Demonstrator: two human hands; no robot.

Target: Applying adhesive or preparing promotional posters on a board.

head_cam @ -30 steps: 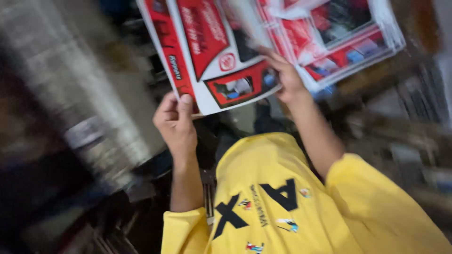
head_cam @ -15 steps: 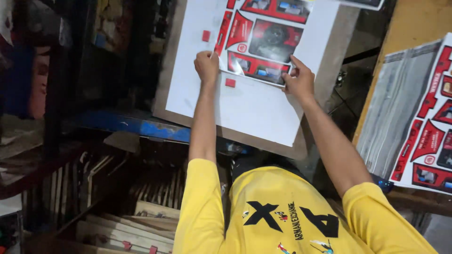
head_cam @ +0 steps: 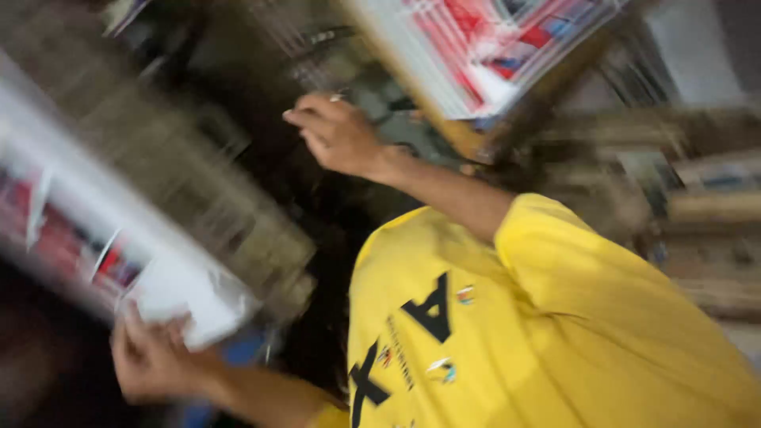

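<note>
- Printed sheet [head_cam: 95,238], white with red and dark panels, is held at the near left of the scene by one lower corner, so that the rest of it slopes up and away to the left; a grip at the corner lets a wide, limp sheet be carried with one hand.
- Left hand [head_cam: 151,361] is seen at the near left, its fingers clamped on that corner from beneath, with the fingertips pressed to the white margin.
- Right hand [head_cam: 337,135] is raised in the far middle of the scene, just left of the stack; its fingers are curled loosely together and nothing can be seen held in them. Whether it touches the stack cannot be told through the blur.
- Stack of printed sheets [head_cam: 491,55] lies at the far right on a wooden board [head_cam: 476,143], kept flat and squared so that its edges line up.
- Count: one sheet in hand, one stack, one board, two hands. The number of sheets in the stack cannot be told.
- Yellow shirt [head_cam: 555,333] with dark lettering fills the near right.
</note>
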